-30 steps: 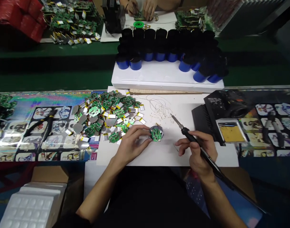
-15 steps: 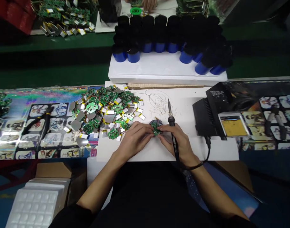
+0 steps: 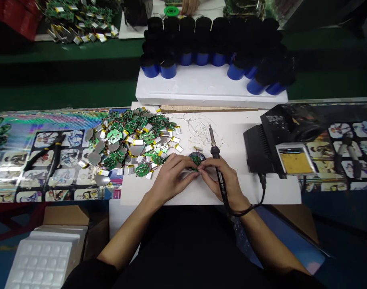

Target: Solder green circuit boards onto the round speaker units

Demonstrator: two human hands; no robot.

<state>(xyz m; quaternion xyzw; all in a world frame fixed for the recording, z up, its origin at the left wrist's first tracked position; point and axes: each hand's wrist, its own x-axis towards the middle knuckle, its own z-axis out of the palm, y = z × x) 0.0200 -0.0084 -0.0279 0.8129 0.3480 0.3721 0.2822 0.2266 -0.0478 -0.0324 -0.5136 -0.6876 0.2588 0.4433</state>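
Between my hands is a small green circuit board (image 3: 196,159), set at a round dark part with wires at its rim. My left hand (image 3: 173,173) pinches the board's left and near edge. The fingertips of my right hand (image 3: 224,176) meet it at the same near edge. A soldering iron (image 3: 215,150) also rests in my right hand, its tip pointing up and away and its cable looping over the wrist. My fingers hide much of the board. Close to my left hand lies a heap of green boards with silver battery cells (image 3: 138,140).
A black soldering station (image 3: 258,148) with a yellow sponge (image 3: 294,162) stands at right. Blue-and-black cylinders (image 3: 201,58) line a white foam block (image 3: 183,88). Pliers (image 3: 55,156) lie left, another pair (image 3: 348,156) far right. Thin wires (image 3: 198,124) lie behind the board. Another person's hand (image 3: 189,6) shows at the top.
My fingertips have drawn together at the board's near edge, covering more of it. The soldering iron has shifted slightly left with its tip lower.
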